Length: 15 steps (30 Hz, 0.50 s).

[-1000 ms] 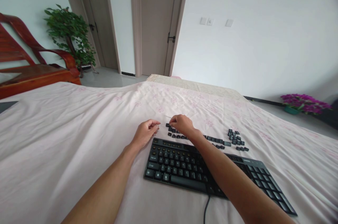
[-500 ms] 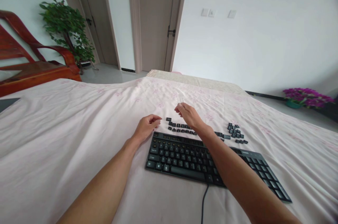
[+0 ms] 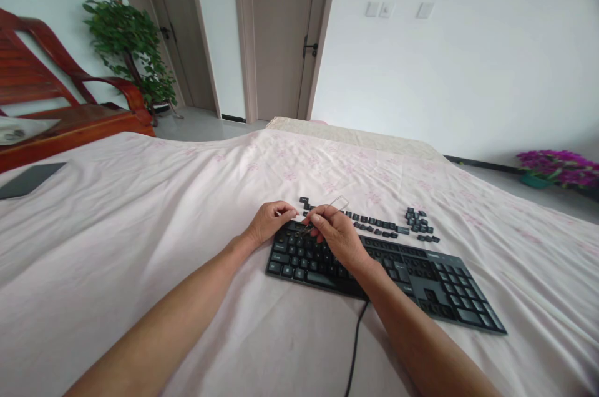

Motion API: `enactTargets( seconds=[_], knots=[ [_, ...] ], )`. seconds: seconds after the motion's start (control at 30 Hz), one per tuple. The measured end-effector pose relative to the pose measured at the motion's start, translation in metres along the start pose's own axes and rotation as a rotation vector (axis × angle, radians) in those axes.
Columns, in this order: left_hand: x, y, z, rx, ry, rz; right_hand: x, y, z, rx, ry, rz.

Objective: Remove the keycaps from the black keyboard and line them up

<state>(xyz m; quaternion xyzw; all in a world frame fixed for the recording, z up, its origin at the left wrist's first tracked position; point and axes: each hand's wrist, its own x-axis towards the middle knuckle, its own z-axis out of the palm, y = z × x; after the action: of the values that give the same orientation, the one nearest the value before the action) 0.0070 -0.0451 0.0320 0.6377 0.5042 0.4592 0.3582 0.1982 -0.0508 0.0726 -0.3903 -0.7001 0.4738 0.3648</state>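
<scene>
A pale pink floral cloth (image 3: 140, 228) spans the work area. Beyond it stand grey-brown doors, the nearer one (image 3: 283, 29) fitted with a dark handle. A red-brown wooden chair (image 3: 70, 119) and a green plant (image 3: 121, 29) are at far left; purple flowers (image 3: 559, 167) are at far right.

The black keyboard (image 3: 397, 266) lies on the cloth, slightly rotated, number pad to the right. Keycap positions are bare in the section between the main keys and the number pad. A cable (image 3: 356, 341) exits its near edge. A dark flat object (image 3: 32, 180) lies at the left edge of the cloth.

Right hand (image 3: 339, 235): above the keyboard's upper left area, fingers clamped on a thin wire tool (image 3: 340, 197), loop end pointing away. Left hand (image 3: 272, 220): at the upper left corner, thumb and index finger close together beside a small white item (image 3: 298, 218); whether they grip it cannot be determined.

Loose black keycaps (image 3: 378, 222) lie behind the keyboard in rows, with a cluster at right.
</scene>
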Motion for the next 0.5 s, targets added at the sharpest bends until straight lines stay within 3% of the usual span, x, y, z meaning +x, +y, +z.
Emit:
enactTargets(
  seconds=[0.17, 0.5],
  knots=[
    [-0.015, 0.008, -0.008, 0.006, -0.097, 0.038, -0.002, -0.004, 0.008, -0.096, -0.091, -0.084],
    [-0.012, 0.01, -0.032, -0.1, -0.464, 0.157, 0.005, -0.01, 0.017, -0.355, -0.202, -0.235]
  ],
)
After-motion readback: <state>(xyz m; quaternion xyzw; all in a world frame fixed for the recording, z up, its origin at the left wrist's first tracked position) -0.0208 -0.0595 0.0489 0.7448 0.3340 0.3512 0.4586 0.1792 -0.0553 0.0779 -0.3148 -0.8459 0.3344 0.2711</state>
